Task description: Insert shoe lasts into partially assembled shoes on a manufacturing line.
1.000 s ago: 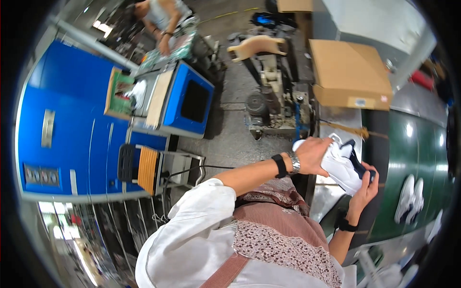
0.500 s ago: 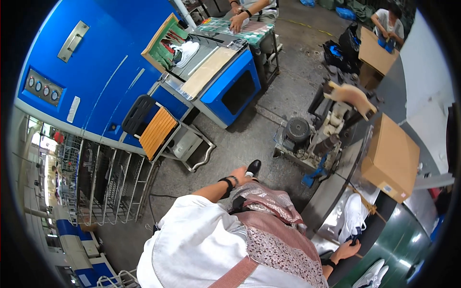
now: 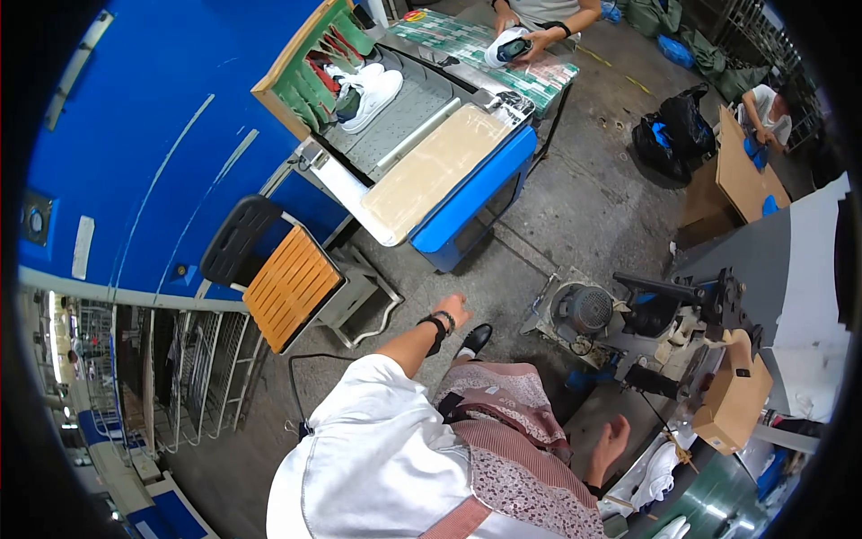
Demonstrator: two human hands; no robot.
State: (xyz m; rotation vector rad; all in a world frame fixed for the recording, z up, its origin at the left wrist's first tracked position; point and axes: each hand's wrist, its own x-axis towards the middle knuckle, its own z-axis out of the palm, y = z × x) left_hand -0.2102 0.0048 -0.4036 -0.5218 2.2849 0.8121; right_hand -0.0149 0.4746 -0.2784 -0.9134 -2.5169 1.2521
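Observation:
Out in front of me, over the floor, my left hand (image 3: 455, 311) hangs in the air with its fingers loosely bent and nothing visible in it. My right hand (image 3: 613, 439) is open, fingers apart, empty, beside the green-topped bench. The closest thing to it is a white shoe (image 3: 660, 472) lying on that bench, with a gap between them. Another white shoe (image 3: 672, 528) shows partly at the lower edge. Ahead, white shoes (image 3: 375, 101) rest on the grey belt of a blue machine (image 3: 467, 216), by its green flap curtain.
A slatted wooden chair (image 3: 292, 286) stands to the left, near wire racks (image 3: 211, 368). On the right are a motor-driven machine (image 3: 584, 310) and a cardboard box (image 3: 734, 404). Across the patterned table (image 3: 440, 38), a co-worker holds a shoe (image 3: 507, 47). Another person sits behind cardboard (image 3: 741, 171).
My right hand has let go of the white shoe on the bench and moved away from it. My view has moved closer to the blue machine. The co-worker's shoe is now raised.

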